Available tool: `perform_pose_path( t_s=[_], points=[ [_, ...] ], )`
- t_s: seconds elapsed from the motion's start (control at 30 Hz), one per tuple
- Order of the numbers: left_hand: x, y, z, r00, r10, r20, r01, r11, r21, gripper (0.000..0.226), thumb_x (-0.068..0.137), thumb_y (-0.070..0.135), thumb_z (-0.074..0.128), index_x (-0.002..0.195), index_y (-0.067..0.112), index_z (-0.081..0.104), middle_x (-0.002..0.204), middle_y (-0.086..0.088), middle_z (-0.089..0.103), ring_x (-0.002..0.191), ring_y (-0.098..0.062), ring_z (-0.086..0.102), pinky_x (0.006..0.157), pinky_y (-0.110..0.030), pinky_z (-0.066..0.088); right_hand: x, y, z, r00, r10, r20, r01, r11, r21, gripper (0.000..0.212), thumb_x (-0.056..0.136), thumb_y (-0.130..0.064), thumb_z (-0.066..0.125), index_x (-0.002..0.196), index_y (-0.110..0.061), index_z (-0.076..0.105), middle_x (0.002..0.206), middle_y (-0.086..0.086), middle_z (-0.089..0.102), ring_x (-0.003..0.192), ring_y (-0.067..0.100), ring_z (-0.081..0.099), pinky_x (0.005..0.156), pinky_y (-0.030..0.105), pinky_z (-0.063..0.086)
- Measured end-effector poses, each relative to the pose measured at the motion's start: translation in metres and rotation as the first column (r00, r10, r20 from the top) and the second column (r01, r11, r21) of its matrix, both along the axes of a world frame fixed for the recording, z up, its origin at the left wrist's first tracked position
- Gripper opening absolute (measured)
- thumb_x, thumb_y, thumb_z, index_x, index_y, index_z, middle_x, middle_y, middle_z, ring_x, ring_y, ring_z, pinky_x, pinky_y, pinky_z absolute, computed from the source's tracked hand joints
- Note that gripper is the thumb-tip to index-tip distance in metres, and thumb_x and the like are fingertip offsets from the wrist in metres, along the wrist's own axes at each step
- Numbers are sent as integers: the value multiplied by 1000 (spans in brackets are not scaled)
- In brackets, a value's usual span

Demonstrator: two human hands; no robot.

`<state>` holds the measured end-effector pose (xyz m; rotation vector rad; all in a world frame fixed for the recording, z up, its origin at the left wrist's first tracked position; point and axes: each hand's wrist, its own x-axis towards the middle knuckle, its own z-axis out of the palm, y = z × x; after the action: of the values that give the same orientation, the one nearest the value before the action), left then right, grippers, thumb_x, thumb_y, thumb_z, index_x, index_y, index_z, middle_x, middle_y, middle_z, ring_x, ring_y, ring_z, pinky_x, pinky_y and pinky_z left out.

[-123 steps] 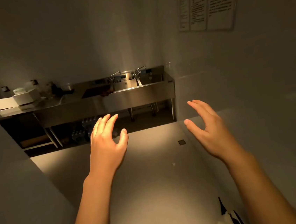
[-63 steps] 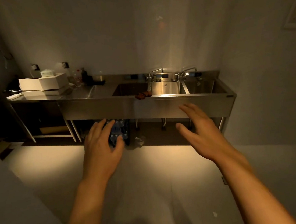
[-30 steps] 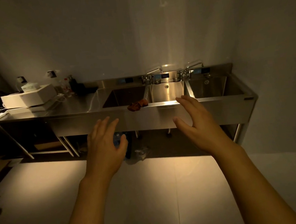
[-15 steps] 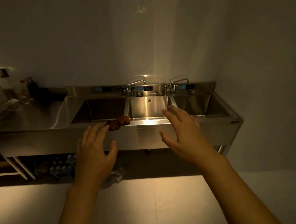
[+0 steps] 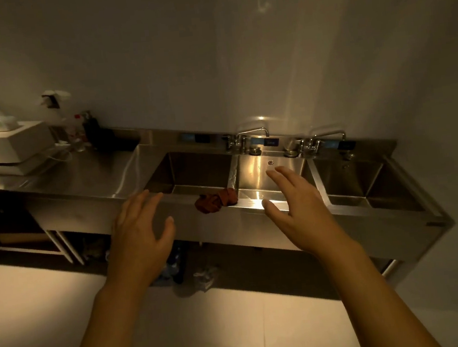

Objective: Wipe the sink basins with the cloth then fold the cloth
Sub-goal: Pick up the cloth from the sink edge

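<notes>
rust-red cloth, steel-grey sink

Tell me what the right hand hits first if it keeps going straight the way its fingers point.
Likely the front rim of the middle sink basin, then the basin's inside. The right hand, open, points up and slightly left over it. The reddish cloth lies left of that line. Depth is uncertain.

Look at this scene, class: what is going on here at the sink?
A person stands in front of a steel sink unit with three basins, both arms stretched toward it. The left hand and right hand are open and hold nothing. A crumpled reddish-brown cloth lies on the front rim, where the left and middle basins meet, between the two hands. Neither hand touches it, so no wiping has begun.
</notes>
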<state>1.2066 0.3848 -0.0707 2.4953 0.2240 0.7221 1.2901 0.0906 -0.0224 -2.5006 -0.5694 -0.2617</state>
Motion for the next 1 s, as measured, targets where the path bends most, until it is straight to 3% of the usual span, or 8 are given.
perform_pose_path(
  t_s=[0.47, 0.73, 0.87, 1.0],
  points=[
    [190, 25, -33, 988, 81, -130, -78, 997, 29, 56, 100, 44, 52, 151, 21, 52, 161, -5, 43, 151, -28, 34, 122, -55, 30, 221, 34, -71, 998, 50, -24, -50, 999, 10, 65, 95, -64, 38, 155, -40, 26, 163, -12, 27, 149, 13, 26, 121, 51, 27],
    [307, 24, -36, 968, 127, -218, -127, 992, 13, 66, 94, 50, 45, 154, 24, 49, 164, -1, 39, 155, -22, 25, 125, -52, 27, 359, 47, -86, 990, 108, -95, -107, 994, 17, 63, 98, -57, 43, 155, -36, 27, 163, -8, 27, 151, 15, 24, 122, 50, 26],
    [335, 30, -43, 952, 142, -270, -144, 989, 10, 56, 102, 44, 52, 155, 25, 48, 165, -1, 37, 156, -24, 24, 124, -58, 27, 397, 54, -96, 980, 148, -132, -143, 989, 47, 62, 100, -55, 44, 156, -36, 27, 164, -10, 26, 151, 14, 24, 123, 45, 24],
    [360, 38, -45, 940, 167, -299, -174, 985, 5, 66, 94, 52, 44, 155, 25, 48, 165, -1, 37, 157, -24, 25, 123, -58, 30, 430, 59, -107, 968, 162, -189, -157, 987, 42, 63, 101, -54, 44, 157, -36, 25, 165, -10, 23, 152, 14, 21, 124, 44, 21]
  ],
)
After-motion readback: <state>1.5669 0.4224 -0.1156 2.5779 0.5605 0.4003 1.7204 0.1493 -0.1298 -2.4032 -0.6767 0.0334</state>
